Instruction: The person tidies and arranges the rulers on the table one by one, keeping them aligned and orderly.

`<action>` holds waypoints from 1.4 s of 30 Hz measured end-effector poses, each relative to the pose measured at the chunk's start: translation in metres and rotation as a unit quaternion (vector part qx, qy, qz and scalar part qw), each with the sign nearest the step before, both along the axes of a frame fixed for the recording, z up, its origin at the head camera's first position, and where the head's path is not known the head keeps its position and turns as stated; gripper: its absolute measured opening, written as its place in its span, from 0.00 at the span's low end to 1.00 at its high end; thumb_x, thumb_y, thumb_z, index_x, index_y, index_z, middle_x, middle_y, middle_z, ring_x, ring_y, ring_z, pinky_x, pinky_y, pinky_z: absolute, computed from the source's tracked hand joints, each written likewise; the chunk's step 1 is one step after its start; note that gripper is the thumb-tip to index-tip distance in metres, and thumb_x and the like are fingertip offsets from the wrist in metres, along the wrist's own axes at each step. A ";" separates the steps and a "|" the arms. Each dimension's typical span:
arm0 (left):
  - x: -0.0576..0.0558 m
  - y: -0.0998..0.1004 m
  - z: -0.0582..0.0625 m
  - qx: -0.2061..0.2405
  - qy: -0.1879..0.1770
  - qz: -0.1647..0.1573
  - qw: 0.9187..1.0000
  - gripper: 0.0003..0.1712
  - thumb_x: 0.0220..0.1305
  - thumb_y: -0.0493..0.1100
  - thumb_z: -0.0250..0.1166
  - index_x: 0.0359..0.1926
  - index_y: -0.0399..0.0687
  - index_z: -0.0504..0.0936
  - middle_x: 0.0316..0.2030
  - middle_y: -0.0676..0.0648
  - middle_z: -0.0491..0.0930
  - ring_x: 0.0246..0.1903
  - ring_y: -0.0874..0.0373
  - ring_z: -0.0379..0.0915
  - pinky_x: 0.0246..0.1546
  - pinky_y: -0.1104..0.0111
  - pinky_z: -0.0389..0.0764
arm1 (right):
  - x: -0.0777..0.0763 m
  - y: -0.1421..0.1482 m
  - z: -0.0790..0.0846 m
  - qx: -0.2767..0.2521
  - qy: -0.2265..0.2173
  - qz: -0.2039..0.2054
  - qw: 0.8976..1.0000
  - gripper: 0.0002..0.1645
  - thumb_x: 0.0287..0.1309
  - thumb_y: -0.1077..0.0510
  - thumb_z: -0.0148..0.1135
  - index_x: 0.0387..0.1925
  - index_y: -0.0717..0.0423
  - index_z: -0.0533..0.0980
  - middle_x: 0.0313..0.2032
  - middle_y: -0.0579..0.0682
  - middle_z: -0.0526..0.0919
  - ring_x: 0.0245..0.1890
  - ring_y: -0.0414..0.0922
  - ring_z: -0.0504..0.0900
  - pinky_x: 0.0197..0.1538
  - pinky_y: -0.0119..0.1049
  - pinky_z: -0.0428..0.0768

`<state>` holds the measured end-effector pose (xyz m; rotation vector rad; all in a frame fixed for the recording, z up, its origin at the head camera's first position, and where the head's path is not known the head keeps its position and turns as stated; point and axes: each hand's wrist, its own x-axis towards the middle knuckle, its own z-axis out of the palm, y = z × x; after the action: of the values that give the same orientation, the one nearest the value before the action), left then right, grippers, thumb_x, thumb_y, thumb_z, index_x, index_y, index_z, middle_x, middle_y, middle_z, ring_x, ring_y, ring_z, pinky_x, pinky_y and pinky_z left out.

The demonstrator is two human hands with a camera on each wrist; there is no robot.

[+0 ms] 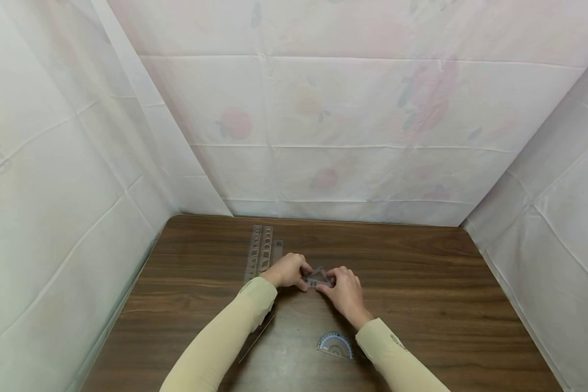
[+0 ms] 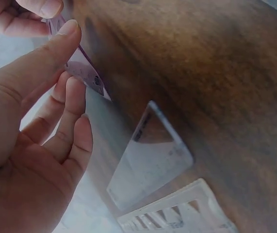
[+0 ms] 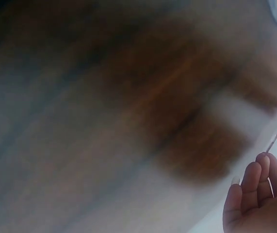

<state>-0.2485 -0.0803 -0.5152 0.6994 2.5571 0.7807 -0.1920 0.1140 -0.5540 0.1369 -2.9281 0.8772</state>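
Note:
Both hands hold a small clear set square [image 1: 318, 278] with a purplish tint over the middle of the table. My left hand [image 1: 289, 270] pinches its left corner between thumb and fingers. At the right corner, my right hand [image 1: 345, 291] grips it the same way. In the left wrist view the set square [image 2: 89, 73] is tilted, its lower corner pointing down past the left hand [image 2: 36, 131]. Only its thin edge [image 3: 274, 140] shows by the right hand [image 3: 257, 199] in the right wrist view.
Two clear stencil rulers [image 1: 253, 253] lie side by side at the back left, with another clear piece [image 1: 277, 249] beside them, partly behind the left hand. A clear protractor [image 1: 335, 345] lies near the right forearm. A thin-edged flat thing [image 1: 257, 338] is partly under the left forearm.

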 end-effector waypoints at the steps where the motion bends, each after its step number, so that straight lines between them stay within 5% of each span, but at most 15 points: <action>1: 0.000 0.000 -0.001 0.001 0.000 -0.001 1.000 0.26 0.53 0.40 0.81 0.54 0.41 0.88 0.52 0.44 0.86 0.49 0.51 0.83 0.51 0.61 0.85 | 0.000 0.000 -0.001 0.002 -0.003 -0.001 1.000 0.24 0.51 0.45 0.80 0.43 0.56 0.86 0.34 0.47 0.80 0.33 0.42 0.72 0.42 0.39 0.70; 26: 0.002 -0.001 -0.009 -0.018 0.036 -0.024 0.999 0.25 0.51 0.41 0.82 0.52 0.42 0.90 0.49 0.44 0.89 0.43 0.54 0.83 0.45 0.64 0.85 | 0.002 -0.003 -0.002 0.040 -0.004 0.019 0.999 0.24 0.51 0.43 0.80 0.43 0.54 0.86 0.35 0.48 0.82 0.36 0.45 0.77 0.43 0.43 0.73; 42: 0.004 -0.001 -0.010 -0.014 0.025 -0.014 0.999 0.24 0.52 0.39 0.82 0.52 0.40 0.89 0.49 0.43 0.88 0.42 0.54 0.84 0.46 0.63 0.85 | 0.002 -0.003 0.001 0.039 -0.010 0.019 0.999 0.23 0.52 0.44 0.80 0.43 0.54 0.85 0.35 0.48 0.82 0.36 0.45 0.76 0.45 0.44 0.73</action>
<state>-0.2446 -0.0814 -0.5247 0.7536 2.5929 0.7243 -0.1896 0.1110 -0.5533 0.1897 -2.9889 0.7747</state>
